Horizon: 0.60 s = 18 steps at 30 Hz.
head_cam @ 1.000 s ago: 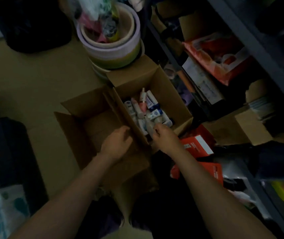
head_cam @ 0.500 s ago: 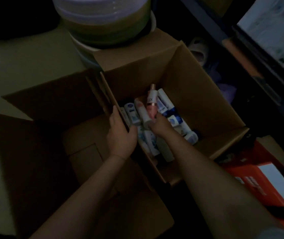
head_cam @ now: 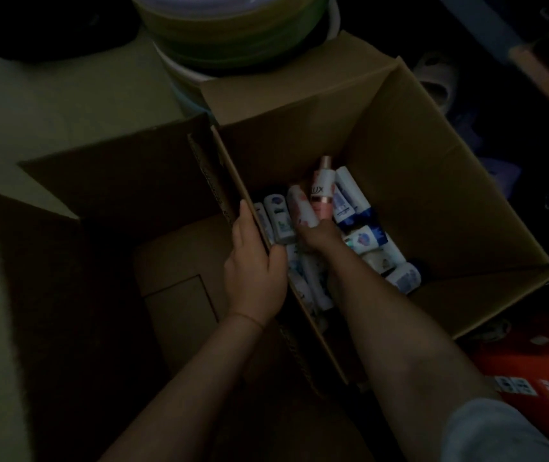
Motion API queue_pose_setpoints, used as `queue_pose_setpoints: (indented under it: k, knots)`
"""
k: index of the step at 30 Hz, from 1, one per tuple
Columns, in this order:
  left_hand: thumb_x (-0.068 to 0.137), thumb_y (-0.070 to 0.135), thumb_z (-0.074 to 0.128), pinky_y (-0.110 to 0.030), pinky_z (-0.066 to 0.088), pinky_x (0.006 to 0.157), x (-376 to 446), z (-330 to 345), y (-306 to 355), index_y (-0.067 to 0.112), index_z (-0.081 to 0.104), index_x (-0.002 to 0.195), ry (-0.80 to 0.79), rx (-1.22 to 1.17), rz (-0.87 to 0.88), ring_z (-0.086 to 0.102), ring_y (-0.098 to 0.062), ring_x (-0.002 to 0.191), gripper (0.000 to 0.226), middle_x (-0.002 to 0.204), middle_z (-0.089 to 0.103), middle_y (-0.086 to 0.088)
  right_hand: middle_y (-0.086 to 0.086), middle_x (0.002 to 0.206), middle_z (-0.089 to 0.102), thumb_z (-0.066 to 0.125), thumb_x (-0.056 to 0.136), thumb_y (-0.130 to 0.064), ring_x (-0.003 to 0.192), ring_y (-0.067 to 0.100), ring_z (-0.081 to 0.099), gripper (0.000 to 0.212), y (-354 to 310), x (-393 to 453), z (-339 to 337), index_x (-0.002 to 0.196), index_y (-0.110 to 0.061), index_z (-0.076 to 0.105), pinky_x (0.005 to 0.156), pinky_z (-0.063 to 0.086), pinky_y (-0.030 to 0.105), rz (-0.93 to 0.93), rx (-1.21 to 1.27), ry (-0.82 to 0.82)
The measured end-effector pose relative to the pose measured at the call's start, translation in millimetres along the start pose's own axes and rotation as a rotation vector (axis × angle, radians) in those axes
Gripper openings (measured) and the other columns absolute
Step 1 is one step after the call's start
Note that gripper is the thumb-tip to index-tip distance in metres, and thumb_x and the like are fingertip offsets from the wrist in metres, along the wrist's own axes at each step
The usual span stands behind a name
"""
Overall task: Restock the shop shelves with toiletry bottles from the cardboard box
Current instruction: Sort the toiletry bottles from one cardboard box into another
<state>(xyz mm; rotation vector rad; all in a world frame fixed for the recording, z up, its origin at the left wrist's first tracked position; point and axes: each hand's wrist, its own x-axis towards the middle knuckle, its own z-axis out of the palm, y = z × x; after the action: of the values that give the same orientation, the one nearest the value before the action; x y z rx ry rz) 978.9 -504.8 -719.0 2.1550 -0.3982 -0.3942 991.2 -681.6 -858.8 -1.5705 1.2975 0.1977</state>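
Note:
An open cardboard box point(head_cam: 426, 181) stands on the floor with several toiletry bottles lying in its bottom. A pink-capped bottle point(head_cam: 322, 191) lies near the middle, white and blue ones point(head_cam: 349, 198) beside it. My left hand point(head_cam: 253, 265) grips the box's near-left wall, thumb inside. My right hand point(head_cam: 319, 236) reaches down among the bottles and closes on a white bottle with pink print point(head_cam: 301, 208); its fingers are mostly hidden under it.
A second open cardboard box point(head_cam: 106, 201) adjoins on the left. Stacked round plastic tubs point(head_cam: 233, 35) stand behind the boxes. An orange carton point(head_cam: 539, 385) lies at the lower right. Dark shelving point(head_cam: 533, 61) runs along the right side. The scene is dim.
The view has moved closer to the box. My right hand has gone from the box's near edge down into the bottles. My left hand has shifted up along the box wall.

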Motion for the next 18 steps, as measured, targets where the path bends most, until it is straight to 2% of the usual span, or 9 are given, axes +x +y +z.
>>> queue_pose_setpoints:
  k: [2, 5, 6, 8, 11, 13, 15, 16, 18]
  knots:
    - [0.086, 0.038, 0.038, -0.025, 0.036, 0.087, -0.2, -0.9, 1.0, 0.021, 0.008, 0.158, -0.004, -0.001, -0.007, 0.051, -0.025, 0.126, 0.079, 0.159, 0.028, -0.001, 0.012, 0.127, 0.056, 0.067, 0.086, -0.036, 0.104, 0.026, 0.057, 0.069, -13.3, -11.1, -12.9, 0.145, -0.013, 0.037, 0.084, 0.048, 0.032, 0.060, 0.273, -0.052]
    - [0.095, 0.030, 0.045, -0.025, 0.035, 0.082, 1.4, -1.7, 3.2, 0.021, 0.007, 0.158, -0.010, 0.021, -0.034, 0.053, -0.028, 0.123, 0.074, 0.161, 0.025, -0.003, 0.009, 0.114, 0.063, 0.069, 0.086, -0.030, 0.092, 0.022, 0.064, 0.059, -31.9, -43.6, -45.0, 0.137, -0.010, 0.045, 0.073, 0.054, 0.032, 0.072, 0.332, -0.206]
    - [0.097, 0.026, 0.047, -0.025, 0.036, 0.081, 1.8, -1.5, 4.3, 0.021, 0.006, 0.158, -0.017, 0.028, -0.041, 0.054, -0.030, 0.121, 0.073, 0.161, 0.023, -0.003, 0.008, 0.112, 0.066, 0.070, 0.085, -0.032, 0.093, 0.022, 0.066, 0.060, -35.3, -58.6, -56.6, 0.136, -0.010, 0.047, 0.074, 0.057, 0.034, 0.069, 0.353, -0.262]
    - [0.099, 0.024, 0.047, -0.028, 0.038, 0.083, 1.4, -1.1, 7.1, 0.021, 0.004, 0.158, -0.035, 0.037, -0.050, 0.052, -0.032, 0.122, 0.073, 0.162, 0.020, -0.004, 0.009, 0.115, 0.069, 0.070, 0.086, -0.033, 0.102, 0.025, 0.067, 0.055, -38.8, -95.0, -78.9, 0.134, -0.013, 0.051, 0.089, 0.055, 0.038, 0.034, 0.392, -0.351]
    - [0.101, 0.033, 0.045, -0.034, 0.039, 0.096, 1.4, -4.2, 12.3, 0.022, 0.004, 0.158, -0.097, 0.027, -0.052, 0.042, -0.030, 0.134, 0.071, 0.163, 0.017, -0.004, 0.009, 0.118, 0.070, 0.068, 0.087, -0.031, 0.111, 0.027, 0.065, 0.047, -44.7, -160.4, -104.7, 0.129, -0.016, 0.057, 0.095, 0.050, 0.039, -0.082, 0.419, -0.495]
    - [0.102, 0.042, 0.041, -0.035, 0.034, 0.106, -2.1, -16.0, 11.8, 0.033, 0.021, 0.155, -0.115, -0.118, -0.032, 0.038, -0.026, 0.139, 0.057, 0.161, 0.024, -0.006, 0.009, 0.119, 0.069, 0.073, 0.083, -0.023, 0.110, 0.026, 0.065, 0.051, -53.5, -202.8, -109.8, 0.130, -0.019, 0.055, 0.087, 0.054, 0.037, -0.180, 0.423, -0.618]
    - [0.100, 0.047, 0.037, -0.041, 0.033, 0.115, -9.0, -41.2, 8.6, 0.059, 0.045, 0.133, 0.021, -0.304, 0.007, 0.041, -0.023, 0.139, 0.036, 0.153, 0.038, -0.008, 0.010, 0.121, 0.068, 0.072, 0.076, -0.010, 0.110, 0.027, 0.066, 0.060, -63.0, -234.4, -102.4, 0.130, -0.024, 0.052, 0.087, 0.056, 0.038, -0.261, 0.402, -0.715]
    - [0.098, 0.050, 0.036, -0.045, 0.036, 0.114, -13.9, -57.2, 7.1, 0.060, 0.051, 0.124, 0.093, -0.365, -0.017, 0.045, -0.022, 0.136, 0.032, 0.149, 0.044, -0.008, 0.010, 0.122, 0.067, 0.070, 0.073, -0.005, 0.111, 0.026, 0.066, 0.064, -67.4, -245.7, -93.2, 0.130, -0.027, 0.050, 0.090, 0.056, 0.039, -0.292, 0.371, -0.753]
    - [0.095, 0.052, 0.044, -0.049, 0.044, 0.107, -23.0, -89.8, 1.6, 0.036, 0.059, 0.127, 0.117, -0.581, -0.079, 0.056, -0.021, 0.126, 0.039, 0.136, 0.057, -0.008, 0.008, 0.123, 0.067, 0.072, 0.071, -0.002, 0.113, 0.024, 0.065, 0.071, -71.7, -259.2, -64.2, 0.133, -0.029, 0.047, 0.094, 0.054, 0.039, -0.346, 0.276, -0.803]
